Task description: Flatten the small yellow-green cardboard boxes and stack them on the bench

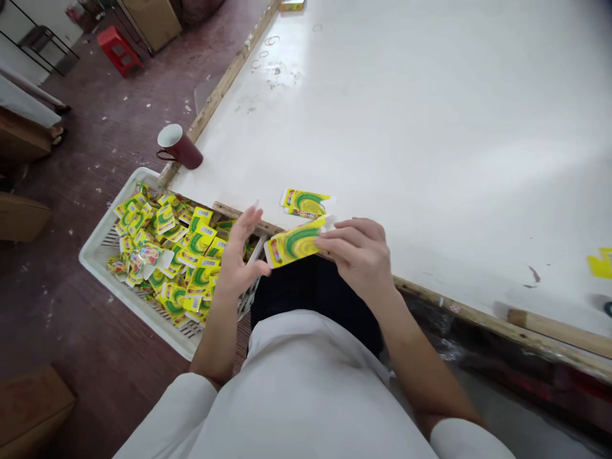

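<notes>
My right hand [359,254] pinches a flat yellow and green carton [292,245] by its right end, holding it over the table's front edge. My left hand [241,252] is at the carton's left end, fingers spread and stretched upward, its thumb near or touching the carton. A second flat carton [306,203] of the same print lies on the white table [430,127] just beyond my hands.
A white plastic crate [98,245] holding several of the same yellow cartons stands on the floor at my left. A dark red mug [178,146] lies at the table's left edge. A red stool [118,50] stands far left. Another yellow piece [601,262] lies at the right.
</notes>
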The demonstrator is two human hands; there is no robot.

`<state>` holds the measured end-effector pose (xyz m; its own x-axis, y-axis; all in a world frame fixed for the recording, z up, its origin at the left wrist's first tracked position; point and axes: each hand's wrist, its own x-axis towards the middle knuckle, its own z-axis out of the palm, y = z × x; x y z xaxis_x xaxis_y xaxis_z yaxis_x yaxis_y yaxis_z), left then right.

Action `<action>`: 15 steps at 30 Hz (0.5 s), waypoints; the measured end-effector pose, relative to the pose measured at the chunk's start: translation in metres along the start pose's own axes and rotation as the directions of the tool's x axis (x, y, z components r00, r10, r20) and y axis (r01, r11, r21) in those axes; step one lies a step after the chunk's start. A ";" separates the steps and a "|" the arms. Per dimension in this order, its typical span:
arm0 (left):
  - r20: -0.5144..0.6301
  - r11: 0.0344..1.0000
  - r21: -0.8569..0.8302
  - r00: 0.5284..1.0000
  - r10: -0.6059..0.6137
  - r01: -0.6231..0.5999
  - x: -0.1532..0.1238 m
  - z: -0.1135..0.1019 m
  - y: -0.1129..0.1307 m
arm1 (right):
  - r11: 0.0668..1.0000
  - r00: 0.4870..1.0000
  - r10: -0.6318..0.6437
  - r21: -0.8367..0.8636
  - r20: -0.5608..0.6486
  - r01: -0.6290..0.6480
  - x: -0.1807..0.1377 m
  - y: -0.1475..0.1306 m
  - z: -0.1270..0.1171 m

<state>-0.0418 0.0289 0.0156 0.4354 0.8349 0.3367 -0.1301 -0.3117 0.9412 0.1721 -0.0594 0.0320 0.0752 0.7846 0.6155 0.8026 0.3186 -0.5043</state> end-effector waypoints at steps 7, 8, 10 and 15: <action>0.176 0.907 0.394 0.956 -0.234 0.149 -0.002 0.024 0.007 | 0.975 0.992 0.119 0.187 0.031 -0.122 -0.004 -0.019 0.009; 0.164 0.913 0.394 0.969 -0.187 0.110 -0.004 0.031 0.005 | 0.934 0.970 0.241 0.268 0.018 -0.237 -0.004 -0.019 0.012; 0.199 0.923 0.384 0.979 -0.047 -0.034 -0.008 0.042 0.001 | 0.760 0.893 0.420 0.474 0.163 -0.444 -0.004 -0.017 0.018; 0.251 0.861 0.365 0.928 0.274 -0.353 -0.012 0.053 -0.007 | 0.159 0.647 0.251 0.628 0.720 -0.762 -0.003 -0.004 0.032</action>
<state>0.0011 -0.0024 0.0033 0.5924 0.5756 0.5636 0.0592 -0.7289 0.6821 0.1503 -0.0460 0.0126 -0.1761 0.9704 -0.1650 -0.3011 -0.2127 -0.9296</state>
